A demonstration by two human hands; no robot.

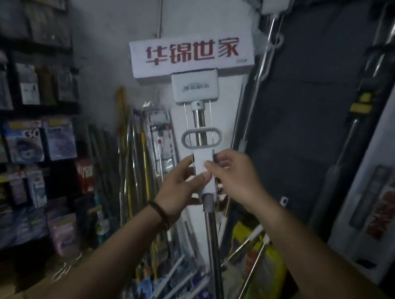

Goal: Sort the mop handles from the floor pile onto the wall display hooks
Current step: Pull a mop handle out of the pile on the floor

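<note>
Our left grip point(175, 190) and right grip point(234, 177) both pinch the mop point(202, 159); loosening before it hooks could drop it

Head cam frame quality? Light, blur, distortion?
Head view: dim overall, shelves murky at left; white sign brightest; left hand and right hand gripping the mop handle look softly blurred; wide-angle bends the dark door at right.

Both forearms point(89, 257) are bare right up to where they pass out of view. Just behind the left hand point(178, 183), the wrist wears a dark brown bracelet point(160, 214) of several thin strands wound close together. Beaded or braided, I cannot tell.
</note>
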